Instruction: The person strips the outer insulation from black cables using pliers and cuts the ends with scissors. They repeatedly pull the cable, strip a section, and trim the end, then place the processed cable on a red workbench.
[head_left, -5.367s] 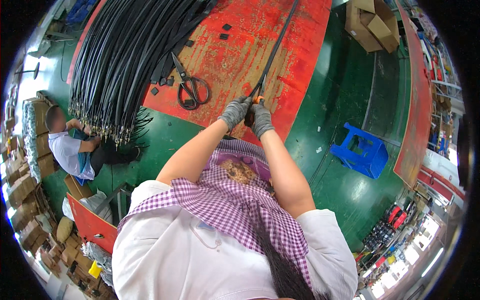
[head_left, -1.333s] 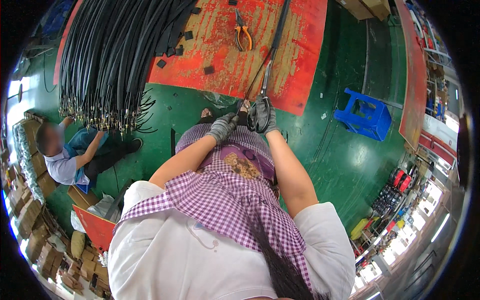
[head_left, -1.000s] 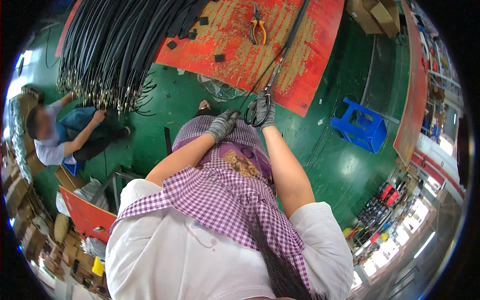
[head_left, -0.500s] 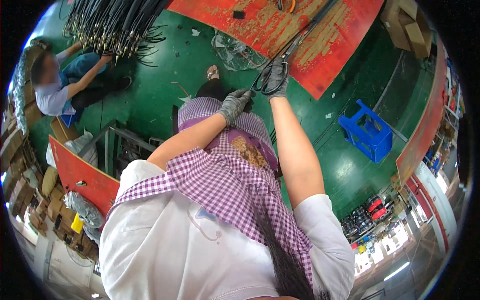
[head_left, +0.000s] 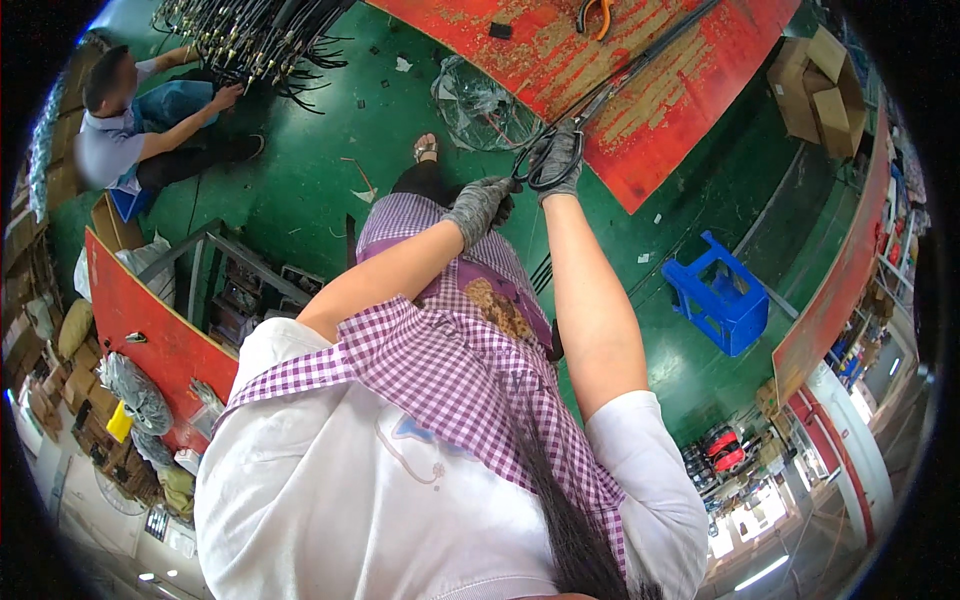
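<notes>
My right hand (head_left: 560,165), in a grey glove, is closed around black cable (head_left: 612,88) at the near corner of the red table. The cable bends in dark loops about its fingers and runs up over the tabletop. My left hand (head_left: 478,212), also gloved, is closed just left of and below it, above my lap. Its fingertips pinch at the lower end of the loop; the exact contact is small and partly hidden. A purple checked apron (head_left: 450,365) covers my front and lap.
The worn red table (head_left: 640,170) carries orange-handled pliers (head_left: 594,17) and a small black block (head_left: 500,31). Black cables (head_left: 265,35) hang at upper left by a seated person (head_left: 120,130). A blue stool (head_left: 720,295), cardboard box (head_left: 820,95) and clear plastic bag (head_left: 475,105) stand about.
The view has swung slightly, shifting the table and stool in the picture. My left fingertips are a little nearer my right hand, which keeps its hold. The seated person's head has turned.
</notes>
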